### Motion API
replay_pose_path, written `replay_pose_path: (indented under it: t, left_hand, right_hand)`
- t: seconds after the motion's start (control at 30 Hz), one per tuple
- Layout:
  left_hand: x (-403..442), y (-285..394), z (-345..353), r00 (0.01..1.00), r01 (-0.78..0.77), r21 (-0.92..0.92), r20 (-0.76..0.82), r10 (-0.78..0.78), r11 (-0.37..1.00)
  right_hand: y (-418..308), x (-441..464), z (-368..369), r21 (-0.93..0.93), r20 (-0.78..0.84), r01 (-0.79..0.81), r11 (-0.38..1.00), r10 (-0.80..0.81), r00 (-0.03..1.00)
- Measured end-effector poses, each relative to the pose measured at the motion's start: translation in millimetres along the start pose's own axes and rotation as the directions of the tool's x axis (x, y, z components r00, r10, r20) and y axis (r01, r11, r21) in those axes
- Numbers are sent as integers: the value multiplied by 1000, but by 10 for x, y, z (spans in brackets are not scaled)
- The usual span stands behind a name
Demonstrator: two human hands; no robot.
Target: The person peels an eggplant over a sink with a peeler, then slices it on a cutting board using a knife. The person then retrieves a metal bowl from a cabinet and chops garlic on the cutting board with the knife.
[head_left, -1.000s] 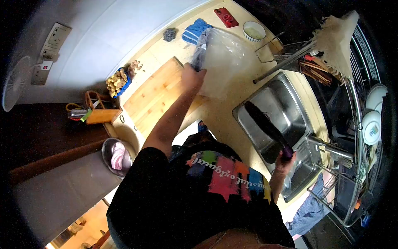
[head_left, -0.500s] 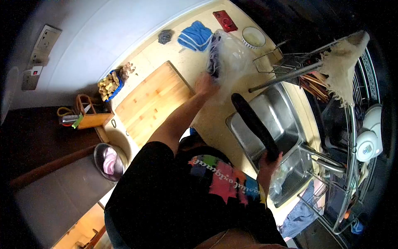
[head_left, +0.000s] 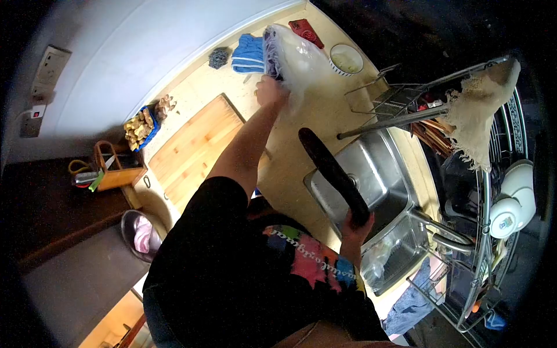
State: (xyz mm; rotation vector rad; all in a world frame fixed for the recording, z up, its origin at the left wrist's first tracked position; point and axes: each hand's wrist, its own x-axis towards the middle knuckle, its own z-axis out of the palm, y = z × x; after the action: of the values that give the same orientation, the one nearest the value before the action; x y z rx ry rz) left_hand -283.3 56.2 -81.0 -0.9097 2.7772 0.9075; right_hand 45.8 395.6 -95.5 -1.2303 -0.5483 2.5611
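Observation:
Below my right hand's side of the counter, a long dark eggplant (head_left: 333,171) slants over the sink, and my right hand (head_left: 355,227) is closed round its lower end. My left hand (head_left: 271,93) is stretched out to the far counter, closed on a clear plastic bag (head_left: 301,55). Something dark purple shows inside the bag along its left side; its kind is hard to make out. Beside the bag lies a folded blue cloth (head_left: 248,55). A wooden cutting board (head_left: 197,145) rests on the counter left of my left forearm.
The steel sink (head_left: 380,168) has a faucet (head_left: 441,226) at its right. A dish rack (head_left: 487,232) stands beyond. Also around are a white bowl (head_left: 346,60), a red packet (head_left: 306,33), ginger in a blue basket (head_left: 139,129), and a metal bowl with meat (head_left: 141,235).
My left hand and the bag have shifted left toward the blue cloth, now partly covering it. The eggplant stays in my right hand. The whole view has shifted slightly.

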Motion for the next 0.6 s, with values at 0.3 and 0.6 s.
replay_pose_path:
  t: [0.3,0.6]
  left_hand:
    - [595,-118,436,876,212,-675,452,168,706]
    - [-1422,-550,-369,560,586,-745,656,506,318]
  right_hand:
    - [256,194,277,137,-26,-208,969,213,977]
    - [787,136,926,126,214,-341,932,310,926]
